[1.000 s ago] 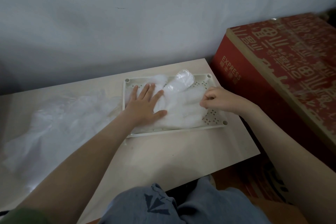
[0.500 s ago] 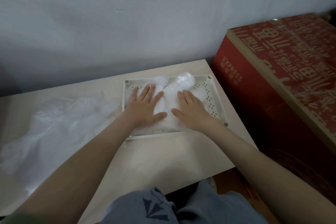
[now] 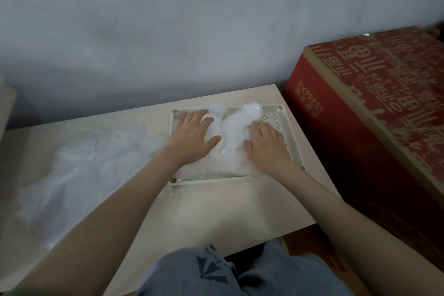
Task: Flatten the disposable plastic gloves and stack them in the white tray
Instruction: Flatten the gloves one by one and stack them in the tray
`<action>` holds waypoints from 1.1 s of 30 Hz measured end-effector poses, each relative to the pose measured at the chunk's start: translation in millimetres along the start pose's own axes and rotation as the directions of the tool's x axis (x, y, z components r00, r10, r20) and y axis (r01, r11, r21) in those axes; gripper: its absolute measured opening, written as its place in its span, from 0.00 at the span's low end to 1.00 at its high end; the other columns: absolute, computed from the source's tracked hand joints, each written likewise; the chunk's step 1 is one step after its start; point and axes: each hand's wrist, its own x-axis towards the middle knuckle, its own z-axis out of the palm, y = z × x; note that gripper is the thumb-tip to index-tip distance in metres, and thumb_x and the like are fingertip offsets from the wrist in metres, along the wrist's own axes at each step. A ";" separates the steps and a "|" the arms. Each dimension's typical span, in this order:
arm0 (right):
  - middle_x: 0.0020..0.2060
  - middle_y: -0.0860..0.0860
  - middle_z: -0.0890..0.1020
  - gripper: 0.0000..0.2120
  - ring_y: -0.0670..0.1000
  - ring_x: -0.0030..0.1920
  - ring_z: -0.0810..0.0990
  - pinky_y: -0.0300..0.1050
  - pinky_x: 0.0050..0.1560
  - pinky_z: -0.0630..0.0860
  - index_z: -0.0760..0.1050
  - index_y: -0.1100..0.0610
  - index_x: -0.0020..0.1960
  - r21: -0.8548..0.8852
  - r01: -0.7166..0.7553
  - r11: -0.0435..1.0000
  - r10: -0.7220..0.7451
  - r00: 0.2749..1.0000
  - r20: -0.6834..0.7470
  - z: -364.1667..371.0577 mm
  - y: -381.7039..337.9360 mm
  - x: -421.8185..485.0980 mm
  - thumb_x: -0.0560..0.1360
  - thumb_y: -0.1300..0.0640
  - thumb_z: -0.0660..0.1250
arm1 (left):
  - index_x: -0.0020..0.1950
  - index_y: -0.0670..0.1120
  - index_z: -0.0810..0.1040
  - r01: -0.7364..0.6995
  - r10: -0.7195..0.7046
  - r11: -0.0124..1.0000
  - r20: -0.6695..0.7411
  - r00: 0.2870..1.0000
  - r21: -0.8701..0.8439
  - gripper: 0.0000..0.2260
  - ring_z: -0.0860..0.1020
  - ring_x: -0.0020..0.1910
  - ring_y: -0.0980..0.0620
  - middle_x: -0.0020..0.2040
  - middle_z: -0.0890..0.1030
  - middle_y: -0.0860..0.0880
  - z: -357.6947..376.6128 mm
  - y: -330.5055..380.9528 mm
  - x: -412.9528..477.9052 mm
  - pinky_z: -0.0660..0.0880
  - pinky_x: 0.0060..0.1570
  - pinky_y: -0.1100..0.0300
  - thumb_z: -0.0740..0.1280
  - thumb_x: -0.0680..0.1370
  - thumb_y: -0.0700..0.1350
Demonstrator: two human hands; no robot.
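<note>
Right hand (image 3: 265, 145) now flat beside left hand (image 3: 192, 136), both palms open, pressing gloves (image 3: 230, 137) into tray (image 3: 292, 132); flattening underway.

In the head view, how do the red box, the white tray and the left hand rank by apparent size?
1. red Express box, largest, though partly cropped
2. white tray
3. left hand, smallest

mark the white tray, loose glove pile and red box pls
white tray (image 3: 271, 118): head view, bare perforated floor at its far right corner.
loose glove pile (image 3: 91, 166): head view, middle of the heap.
red box (image 3: 336, 139): head view, red side face.
</note>
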 end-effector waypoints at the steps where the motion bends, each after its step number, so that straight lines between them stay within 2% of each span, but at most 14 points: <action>1: 0.75 0.57 0.59 0.27 0.56 0.75 0.56 0.50 0.74 0.52 0.54 0.62 0.76 -0.011 -0.003 1.000 0.002 0.999 -0.049 -5.2 -1.7 -1.0 0.81 0.51 0.50 | 0.69 0.45 0.70 -0.004 0.002 0.999 -0.068 0.998 -0.043 0.23 0.64 0.70 0.41 0.72 0.66 0.44 -5.1 -2.3 -3.3 0.55 0.70 0.46 0.56 0.79 0.56; 3: 0.69 0.56 0.67 0.22 0.56 0.68 0.64 0.49 0.68 0.58 0.62 0.62 0.71 -0.043 -0.006 0.999 0.000 0.991 -0.132 -16.1 -6.6 -3.6 0.80 0.53 0.52 | 0.64 0.42 0.75 0.018 -0.037 0.993 -0.173 0.984 -0.114 0.16 0.71 0.62 0.38 0.64 0.73 0.42 -13.9 -9.2 -12.6 0.63 0.64 0.46 0.62 0.78 0.47; 5: 0.64 0.56 0.71 0.18 0.56 0.63 0.66 0.49 0.63 0.61 0.66 0.61 0.67 -0.039 0.001 0.999 -0.007 0.988 -0.155 -24.6 -14.6 -7.0 0.79 0.55 0.55 | 0.60 0.40 0.76 0.084 -0.120 0.984 -0.234 0.965 -0.160 0.12 0.73 0.56 0.38 0.58 0.76 0.41 -20.6 -16.1 -27.3 0.67 0.59 0.46 0.63 0.78 0.41; 7: 0.61 0.56 0.71 0.17 0.57 0.61 0.67 0.49 0.59 0.63 0.67 0.61 0.64 0.010 0.034 0.999 -0.033 0.993 -0.115 -30.5 -30.0 -11.8 0.77 0.57 0.57 | 0.59 0.39 0.76 0.172 -0.218 0.968 -0.271 0.938 -0.183 0.12 0.73 0.54 0.38 0.55 0.76 0.40 -27.3 -24.4 -54.0 0.68 0.57 0.46 0.61 0.77 0.39; 9: 0.60 0.56 0.72 0.16 0.57 0.60 0.67 0.49 0.58 0.65 0.67 0.61 0.63 0.077 0.075 0.994 -0.075 0.997 -0.014 -34.1 -46.5 -16.1 0.77 0.57 0.57 | 0.59 0.39 0.76 0.264 -0.302 0.948 -0.244 0.921 -0.177 0.12 0.73 0.54 0.38 0.55 0.76 0.40 -25.9 -35.3 -85.0 0.68 0.56 0.47 0.62 0.77 0.38; 12: 0.63 0.54 0.70 0.17 0.55 0.64 0.65 0.48 0.61 0.64 0.67 0.59 0.66 0.114 0.170 0.979 -0.188 0.968 0.166 -37.7 -67.9 -22.5 0.79 0.55 0.56 | 0.61 0.39 0.75 0.404 -0.425 0.904 -0.178 0.888 -0.142 0.13 0.73 0.56 0.39 0.57 0.76 0.40 -20.4 -55.6 -130.2 0.68 0.56 0.48 0.64 0.77 0.40; 16: 0.67 0.51 0.68 0.19 0.53 0.69 0.61 0.47 0.66 0.63 0.66 0.54 0.69 0.165 0.245 0.956 -0.287 0.902 0.323 -39.4 -89.8 -33.9 0.80 0.51 0.56 | 0.62 0.46 0.75 0.571 -0.574 0.819 -0.081 0.815 -0.059 0.14 0.72 0.60 0.43 0.60 0.76 0.45 -26.3 -80.3 -175.5 0.65 0.58 0.51 0.61 0.80 0.51; 19: 0.66 0.51 0.69 0.19 0.53 0.69 0.63 0.49 0.67 0.64 0.67 0.53 0.69 0.149 0.276 0.950 -0.312 0.873 0.375 -36.5 -101.2 -38.7 0.79 0.50 0.57 | 0.62 0.50 0.74 0.598 -0.597 0.801 -0.017 0.802 0.021 0.17 0.71 0.62 0.46 0.61 0.75 0.48 -28.4 -89.2 -191.6 0.63 0.59 0.52 0.62 0.78 0.58; 22: 0.66 0.52 0.70 0.19 0.53 0.68 0.66 0.49 0.67 0.65 0.68 0.54 0.68 0.144 0.317 0.938 -0.348 0.861 0.372 -35.8 -111.8 -42.7 0.80 0.49 0.58 | 0.63 0.51 0.73 0.565 -0.571 0.821 0.071 0.818 0.082 0.17 0.71 0.62 0.48 0.62 0.75 0.49 -23.1 -91.1 -199.0 0.62 0.59 0.53 0.65 0.76 0.56; 27: 0.66 0.51 0.70 0.19 0.51 0.67 0.67 0.47 0.66 0.65 0.68 0.54 0.68 0.192 0.335 0.922 -0.383 0.859 0.341 -41.5 -116.5 -50.2 0.79 0.51 0.58 | 0.54 0.46 0.76 0.556 -0.555 0.831 -0.031 0.831 0.035 0.07 0.75 0.56 0.45 0.55 0.78 0.46 -17.8 -91.7 -201.2 0.64 0.53 0.55 0.62 0.79 0.45; 30: 0.62 0.49 0.71 0.17 0.48 0.63 0.70 0.41 0.60 0.66 0.70 0.54 0.67 0.250 0.336 0.908 -0.405 0.856 0.321 -47.4 -113.1 -53.3 0.80 0.51 0.59 | 0.52 0.44 0.77 0.585 -0.583 0.811 -0.117 0.804 -0.022 0.07 0.76 0.52 0.44 0.51 0.79 0.45 -21.0 -93.2 -200.7 0.66 0.51 0.54 0.61 0.80 0.44; 31: 0.59 0.48 0.73 0.15 0.47 0.59 0.72 0.40 0.57 0.67 0.73 0.54 0.64 0.281 0.325 0.903 -0.407 0.858 0.314 -50.9 -111.9 -54.2 0.79 0.51 0.59 | 0.51 0.43 0.78 0.593 -0.596 0.802 -0.168 0.785 -0.071 0.08 0.76 0.50 0.43 0.50 0.79 0.44 -24.6 -92.6 -198.8 0.66 0.50 0.54 0.61 0.80 0.44; 33: 0.50 0.47 0.76 0.10 0.46 0.48 0.75 0.43 0.53 0.71 0.78 0.54 0.51 0.359 0.303 0.883 -0.417 0.857 0.303 -53.3 -110.6 -52.8 0.78 0.51 0.61 | 0.51 0.41 0.78 0.604 -0.643 0.766 -0.251 0.724 -0.220 0.09 0.76 0.47 0.42 0.48 0.79 0.42 -37.1 -88.3 -194.0 0.68 0.48 0.53 0.60 0.80 0.43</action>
